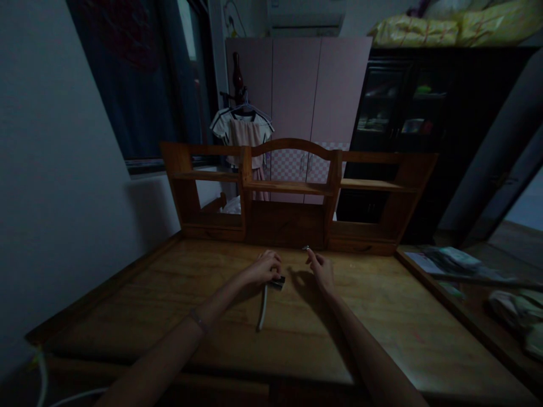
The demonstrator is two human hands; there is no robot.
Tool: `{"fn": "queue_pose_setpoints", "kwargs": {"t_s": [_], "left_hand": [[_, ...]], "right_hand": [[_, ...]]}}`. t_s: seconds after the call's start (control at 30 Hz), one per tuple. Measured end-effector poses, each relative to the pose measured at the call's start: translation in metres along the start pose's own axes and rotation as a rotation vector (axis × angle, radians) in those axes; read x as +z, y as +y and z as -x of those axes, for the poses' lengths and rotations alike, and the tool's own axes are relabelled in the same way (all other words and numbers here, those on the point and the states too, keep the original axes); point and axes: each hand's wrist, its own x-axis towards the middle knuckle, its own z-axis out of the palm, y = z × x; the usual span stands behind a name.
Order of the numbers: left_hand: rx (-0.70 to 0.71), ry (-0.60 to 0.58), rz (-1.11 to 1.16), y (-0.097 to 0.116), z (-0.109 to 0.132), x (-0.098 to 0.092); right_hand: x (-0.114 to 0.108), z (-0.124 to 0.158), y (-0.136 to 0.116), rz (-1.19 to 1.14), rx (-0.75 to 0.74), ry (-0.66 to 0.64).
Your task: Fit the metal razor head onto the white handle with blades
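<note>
My left hand [266,267] is over the middle of the wooden desk, its fingers closed on a small dark block [278,281] with a pale edge. The fingers cover part of that block, and its kind is hard to make out in the dim light. From under the same hand a thick white cable [262,311] runs toward me along the desktop. To the right, my right hand [321,272] is raised slightly above the wood. Its thumb and forefinger pinch a small shiny metallic piece [306,247], too small to name.
A wooden shelf unit [291,186] stands along the back edge of the desk [203,316]. On the right, a lower surface holds papers or bags [458,260] and some cloth [515,314]. Another white cable [42,376] hangs at the front left corner. A wall borders the left side.
</note>
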Motion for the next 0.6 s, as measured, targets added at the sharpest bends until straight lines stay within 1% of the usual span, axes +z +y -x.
{"fn": "queue_pose_setpoints", "kwargs": {"t_s": [0.13,0.23,0.43,0.5,0.6], "left_hand": [[0.006,-0.048,-0.041,-0.002,-0.005,-0.005],[0.017,-0.084,-0.114,-0.003,-0.009,-0.009],[0.032,-0.152,-0.223,0.000,-0.015,-0.013],[0.004,-0.179,-0.249,0.002,-0.016,-0.014],[-0.097,-0.168,-0.271,0.006,-0.017,-0.015]], "right_hand": [[0.000,-0.001,0.002,0.018,-0.017,-0.005],[0.001,-0.001,0.003,0.028,-0.015,-0.017],[0.001,0.000,0.003,0.028,-0.016,-0.030],[0.001,0.000,0.002,0.029,-0.012,-0.032],[0.002,0.000,0.001,0.029,-0.009,-0.037]]}}
